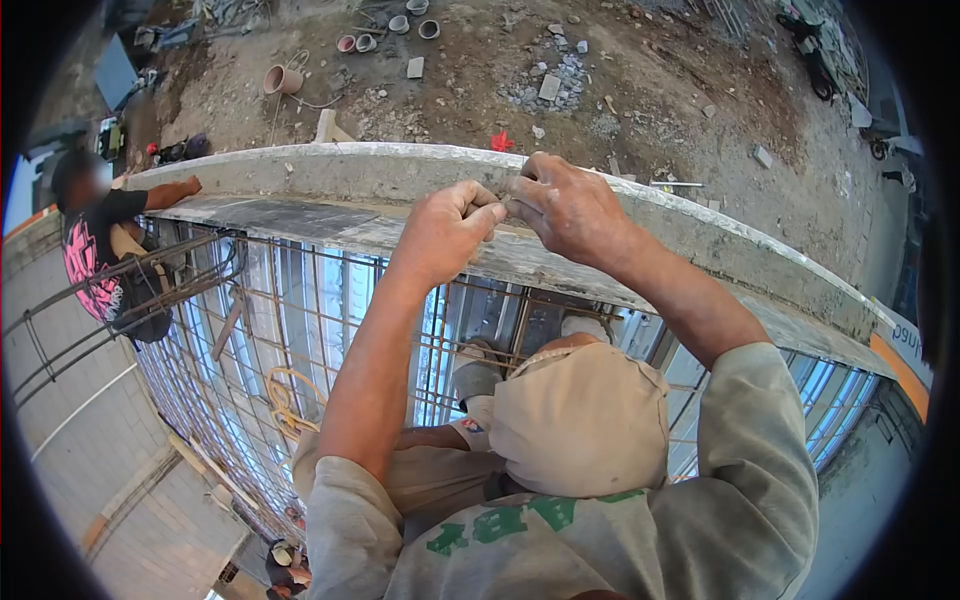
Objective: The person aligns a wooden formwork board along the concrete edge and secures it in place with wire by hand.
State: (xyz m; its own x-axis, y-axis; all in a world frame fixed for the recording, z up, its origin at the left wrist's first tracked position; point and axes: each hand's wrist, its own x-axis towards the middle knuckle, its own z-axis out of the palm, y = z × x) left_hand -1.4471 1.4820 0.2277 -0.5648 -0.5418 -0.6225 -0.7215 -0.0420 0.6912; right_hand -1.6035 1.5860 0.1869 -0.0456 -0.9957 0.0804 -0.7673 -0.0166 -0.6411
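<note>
Right now the bare left hand (445,230) and right hand (575,215) meet with fingertips pinched, perhaps steadying something too small to tell, over the long, rough grey concrete ledge (340,176) arching across the upper middle, beside a scuffed flat board (600,270) and thin, crisscrossed steel bars (522,318).

Head-worn wide-angle view, facing forward and down, near left hand (452,228) and right hand (570,208), ground (650,85) far below

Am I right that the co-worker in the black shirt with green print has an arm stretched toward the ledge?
Not quite: the head view shows pink print on the black shirt; the co-worker's arm does stretch toward the ledge.
</note>
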